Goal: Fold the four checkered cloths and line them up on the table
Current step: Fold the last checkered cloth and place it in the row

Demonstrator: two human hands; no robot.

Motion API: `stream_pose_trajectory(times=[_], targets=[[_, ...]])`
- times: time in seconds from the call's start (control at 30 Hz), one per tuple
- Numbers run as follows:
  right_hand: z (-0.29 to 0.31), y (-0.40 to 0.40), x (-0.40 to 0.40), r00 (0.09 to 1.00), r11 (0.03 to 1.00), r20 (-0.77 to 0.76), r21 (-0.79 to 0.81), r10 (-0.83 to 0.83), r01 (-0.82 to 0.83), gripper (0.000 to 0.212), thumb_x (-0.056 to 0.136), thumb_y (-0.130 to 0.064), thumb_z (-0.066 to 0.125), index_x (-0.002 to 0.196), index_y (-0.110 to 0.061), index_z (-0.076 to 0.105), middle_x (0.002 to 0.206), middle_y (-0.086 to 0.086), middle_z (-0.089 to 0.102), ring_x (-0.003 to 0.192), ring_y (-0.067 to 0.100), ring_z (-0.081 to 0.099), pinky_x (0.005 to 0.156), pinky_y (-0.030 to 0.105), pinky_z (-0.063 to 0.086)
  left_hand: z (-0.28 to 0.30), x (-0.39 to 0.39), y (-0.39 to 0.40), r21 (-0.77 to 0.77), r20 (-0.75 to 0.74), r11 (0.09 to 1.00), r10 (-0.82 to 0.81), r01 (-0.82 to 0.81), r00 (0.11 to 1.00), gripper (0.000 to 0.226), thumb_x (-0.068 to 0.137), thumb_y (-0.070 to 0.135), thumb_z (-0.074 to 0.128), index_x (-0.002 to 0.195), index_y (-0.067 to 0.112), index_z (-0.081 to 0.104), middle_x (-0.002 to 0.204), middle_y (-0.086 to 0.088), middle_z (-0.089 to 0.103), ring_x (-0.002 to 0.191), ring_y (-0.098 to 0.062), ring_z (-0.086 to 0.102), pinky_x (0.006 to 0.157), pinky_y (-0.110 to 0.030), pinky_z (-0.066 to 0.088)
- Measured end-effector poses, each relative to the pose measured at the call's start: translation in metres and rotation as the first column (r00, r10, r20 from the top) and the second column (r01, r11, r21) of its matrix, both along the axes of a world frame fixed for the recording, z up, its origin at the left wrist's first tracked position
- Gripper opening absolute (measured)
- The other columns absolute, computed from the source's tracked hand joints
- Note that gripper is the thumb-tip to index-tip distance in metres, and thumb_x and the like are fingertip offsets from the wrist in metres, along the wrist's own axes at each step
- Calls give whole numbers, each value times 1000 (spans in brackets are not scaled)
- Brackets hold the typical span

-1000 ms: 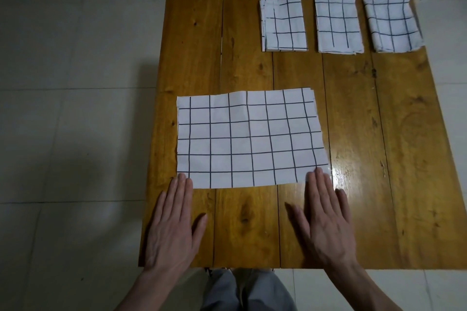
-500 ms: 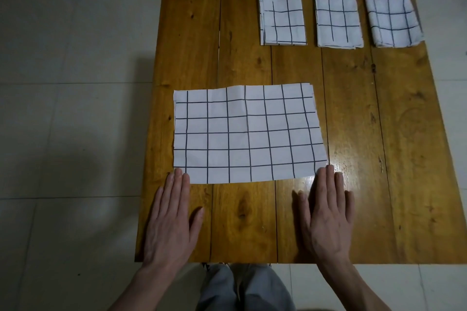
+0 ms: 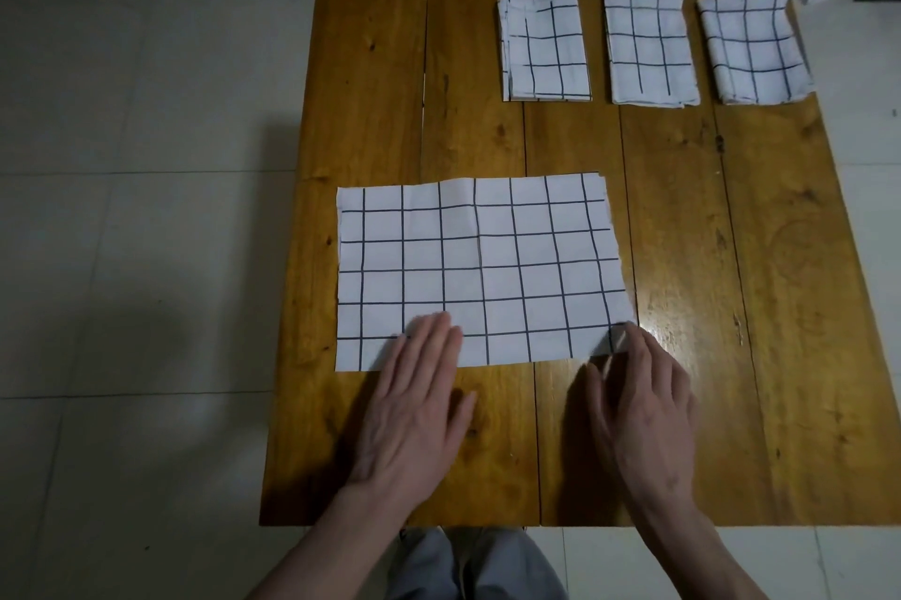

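On a wooden desk, the left hand lies flat on the last half-folded cloth's near edge while the right hand pinches its near right corner; carrying that corner squarely across should keep edges aligned.

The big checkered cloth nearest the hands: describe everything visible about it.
The large white cloth with a black grid pattern lies flat on the wooden plank table, a wide rectangle that looks folded double, with layered edges at its far right corner. It looks like thin woven fabric, lightly creased. The left hand rests flat on its near edge; the right hand pinches and lifts its near right corner.
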State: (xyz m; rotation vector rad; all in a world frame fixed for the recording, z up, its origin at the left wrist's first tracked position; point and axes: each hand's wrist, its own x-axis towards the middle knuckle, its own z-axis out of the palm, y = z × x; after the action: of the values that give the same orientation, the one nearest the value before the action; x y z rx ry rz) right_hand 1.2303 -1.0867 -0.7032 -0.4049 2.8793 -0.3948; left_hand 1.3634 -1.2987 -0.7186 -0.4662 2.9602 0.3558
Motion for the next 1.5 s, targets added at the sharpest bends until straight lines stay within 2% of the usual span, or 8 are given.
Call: stream_pose_trajectory(times=[0.27, 0.53, 0.67, 0.8, 1.0, 1.1, 1.3, 1.5], targets=[[19, -21, -37, 965, 961, 170, -159, -201, 228, 74, 95, -51, 63, 154, -16, 36, 140, 15, 59, 124, 38, 59, 99, 58, 54, -7, -10, 8, -33, 73, 994, -99, 102, 992, 67, 110, 54, 21, 169, 23, 13, 177, -7, 10, 163, -27, 8, 127, -53, 24], [23, -28, -47, 853, 808, 406, -348, -327, 475, 54, 91, -37, 76, 135, -13, 53, 117, 5, 62, 103, 21, 64, 85, 39, 59, -10, -9, 8, -36, 83, 993, -107, 110, 991, 68, 110, 56, 20, 169, 23, 12, 177, -7, 7, 163, -27, 6, 125, -52, 18], [35, -32, -41, 781, 638, 512, -477, -358, 605, 45, 92, -20, 77, 128, -24, 51, 105, -10, 61, 94, 10, 63, 69, 22, 49, -10, -11, 9, -31, 83, 994, -101, 104, 991, 68, 110, 56, 20, 169, 23, 15, 177, -8, 10, 163, -28, 8, 125, -52, 18], [46, -40, -37, 629, 388, 709, -509, -317, 769, 23, 95, -16, 72, 116, -17, 62, 102, 9, 69, 95, 23, 69, 70, 26, 52, -6, -12, 13, -10, 88, 996, -87, 88, 992, 68, 110, 57, 18, 169, 23, 16, 176, -7, 12, 163, -27, 9, 125, -52, 17], [67, -45, -25, 795, 483, 496, -631, -350, 607, 17, 104, -23, 60, 96, -35, 70, 82, -19, 74, 81, -5, 68, 69, 17, 53, 0, -18, 21, 17, 68, 997, -82, 81, 994, 69, 111, 60, 16, 169, 22, 14, 177, -5, 10, 163, -25, 8, 125, -50, 16], [70, -45, -16, 888, 611, 302, -645, -347, 459, 18, 107, -31, 54, 110, -28, 72, 103, -11, 66, 91, -7, 60, 79, 26, 49, 1, -11, 15, 27, 41, 1000, -11, 10, 999, 71, 111, 58, 19, 168, 16, 15, 176, -7, 11, 163, -24, 8, 126, -48, 15], [84, -70, 9, 966, 681, 125, -688, -227, 250, 35, 109, -33, 46, 137, -25, 64, 128, -13, 52, 120, -8, 51, 82, 6, 47, -2, 25, -18, 54, -2, 978, 202, -201, 979, 70, 112, 56, 22, 167, 11, 20, 175, -8, 16, 163, -20, 10, 130, -45, 17], [82, -107, 36, 996, 740, 54, -672, 71, -17, 51, 110, -26, 39, 161, -24, 35, 166, -10, 37, 154, 4, 30, 124, 37, 35, -1, 45, -34, 34, 37, 976, 214, -215, 976, 69, 111, 56, 18, 164, 14, 31, 173, -6, 26, 159, -22, 26, 125, -48, 33]])
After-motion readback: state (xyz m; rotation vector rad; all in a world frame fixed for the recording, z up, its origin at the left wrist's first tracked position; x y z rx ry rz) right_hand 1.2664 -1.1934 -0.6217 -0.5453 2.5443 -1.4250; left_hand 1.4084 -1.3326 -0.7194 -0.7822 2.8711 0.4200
